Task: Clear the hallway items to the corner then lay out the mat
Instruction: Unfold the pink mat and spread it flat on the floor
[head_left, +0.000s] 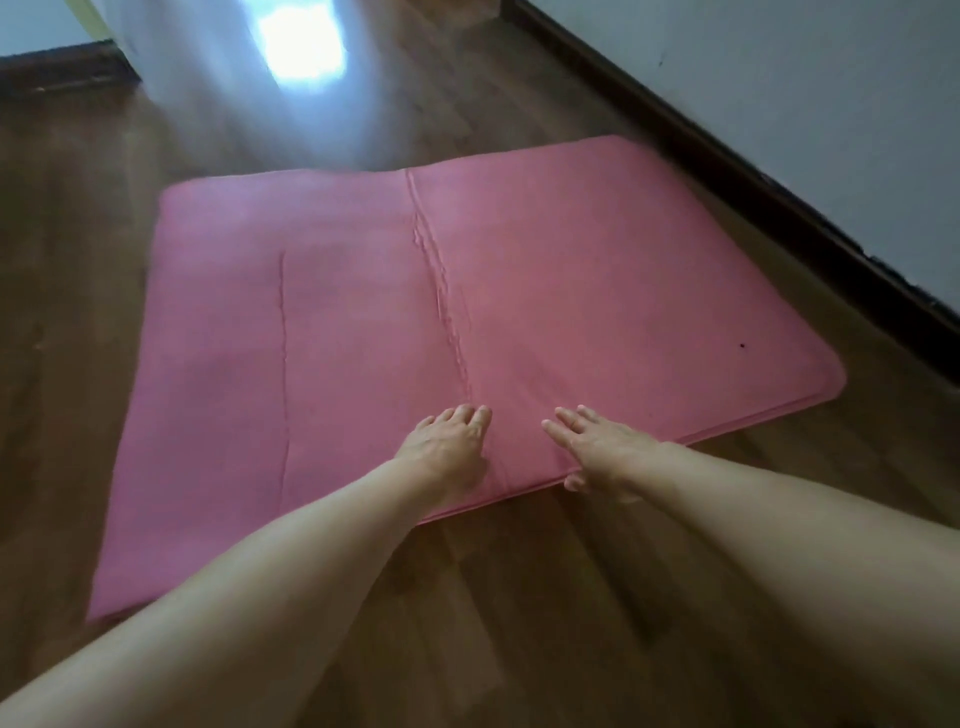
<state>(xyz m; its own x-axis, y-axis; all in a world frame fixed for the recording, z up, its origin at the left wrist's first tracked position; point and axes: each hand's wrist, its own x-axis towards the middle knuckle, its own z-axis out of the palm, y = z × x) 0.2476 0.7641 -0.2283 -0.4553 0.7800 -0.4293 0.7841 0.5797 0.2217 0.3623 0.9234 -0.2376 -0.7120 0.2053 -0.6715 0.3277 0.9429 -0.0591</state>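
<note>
Left of your left hand (447, 447) the pink mat (597, 260) runs out flat over the floor (519, 597), with a thin fold line (284, 364) crossing it. That hand lies palm-down on the mat just inside its near edge, fingers loosely bent and holding nothing, the fingertips at the foot of a rumpled crease (447, 306) that runs away from you.

Your right hand (602, 447) is just beside it, fingers straight and spread on top of the mat. Its thumb (573, 483) sits at the near edge, but you cannot tell whether it hooks under.

Judging by the wrinkles and the thin edge, expect the mat to be light, soft and floppy. It seems to lie in stacked layers along the edge to the right of your grip. Take it at that edge with your hands wider apart, or it will likely sag and drag in the middle.

The floor is smooth dark wood, so the mat may slide when you push rather than lift. Ahead of your hands, past the mat, is a bright patch of glare (304, 47). To the right of your grip a dark skirting board (779, 197) and pale wall (805, 78) run near the mat's right side.
</note>
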